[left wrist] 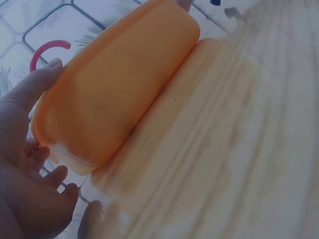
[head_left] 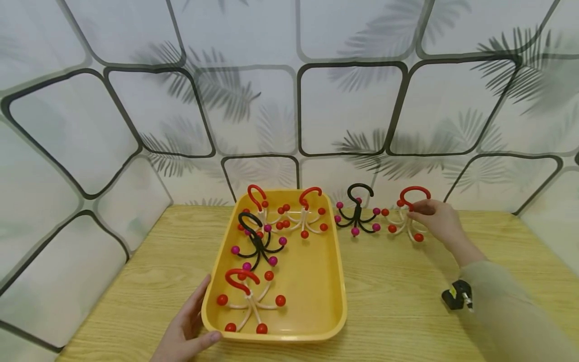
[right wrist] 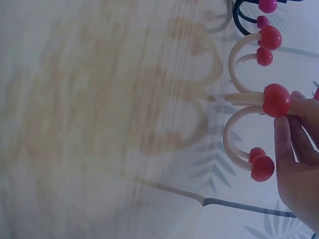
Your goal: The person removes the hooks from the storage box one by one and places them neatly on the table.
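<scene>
My right hand (head_left: 436, 221) pinches a hanger with a red hook (head_left: 415, 190), several curved white arms and red ball tips, just under its hook. In the right wrist view its red balls (right wrist: 276, 100) stand beside my fingers, and its shadow falls on the table. My left hand (head_left: 183, 324) holds the near left corner of a yellow tray (head_left: 312, 296), thumb at the rim and fingers along the outer wall. Inside the tray stand a near red-hooked hanger (head_left: 251, 300), a black hanger with magenta balls (head_left: 258, 244), and two red-hooked ones at the far end.
Just right of the tray, another black hanger with magenta balls (head_left: 357, 213) stands upright near the wall. A small black clamp-like object (head_left: 457, 295) lies on the wooden table (head_left: 389, 311) beside my right sleeve. The patterned wall (head_left: 353, 110) rises behind the table.
</scene>
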`<state>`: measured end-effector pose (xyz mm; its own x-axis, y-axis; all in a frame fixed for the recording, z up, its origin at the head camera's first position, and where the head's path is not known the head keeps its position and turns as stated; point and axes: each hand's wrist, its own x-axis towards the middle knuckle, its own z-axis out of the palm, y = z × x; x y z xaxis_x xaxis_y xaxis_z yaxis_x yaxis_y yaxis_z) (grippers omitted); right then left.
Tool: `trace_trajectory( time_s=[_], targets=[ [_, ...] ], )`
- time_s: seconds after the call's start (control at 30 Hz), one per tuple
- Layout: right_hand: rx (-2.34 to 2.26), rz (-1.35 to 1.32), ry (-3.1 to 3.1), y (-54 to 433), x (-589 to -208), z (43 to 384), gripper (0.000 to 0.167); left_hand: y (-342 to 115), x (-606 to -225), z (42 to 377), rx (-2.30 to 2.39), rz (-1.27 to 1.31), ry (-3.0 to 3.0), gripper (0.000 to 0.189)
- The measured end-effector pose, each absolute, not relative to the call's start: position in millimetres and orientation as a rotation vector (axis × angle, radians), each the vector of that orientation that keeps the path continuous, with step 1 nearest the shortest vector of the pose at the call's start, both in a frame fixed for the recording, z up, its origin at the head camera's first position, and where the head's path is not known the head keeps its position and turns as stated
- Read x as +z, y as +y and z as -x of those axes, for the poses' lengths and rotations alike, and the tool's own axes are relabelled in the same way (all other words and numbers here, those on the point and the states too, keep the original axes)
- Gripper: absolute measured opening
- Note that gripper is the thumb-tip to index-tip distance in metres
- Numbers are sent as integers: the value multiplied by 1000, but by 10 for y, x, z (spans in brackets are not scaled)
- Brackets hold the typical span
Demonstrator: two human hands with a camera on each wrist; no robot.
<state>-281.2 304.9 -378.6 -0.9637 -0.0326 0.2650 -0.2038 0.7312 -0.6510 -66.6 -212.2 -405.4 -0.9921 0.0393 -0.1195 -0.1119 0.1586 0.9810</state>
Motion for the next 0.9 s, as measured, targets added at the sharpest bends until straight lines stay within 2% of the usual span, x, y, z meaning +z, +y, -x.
trace_trajectory(
  time_s=[0.43, 0.9],
  targets=[
    [1055, -182, -2702, 3020, -3821, 2818, 36, -2134, -4072, 679, 1955, 48, 2312, 90],
    [1264, 60, -2540, 3015, -3652, 2688, 69, -2136, -4084, 682, 1949, 46, 2322, 89]
  ],
)
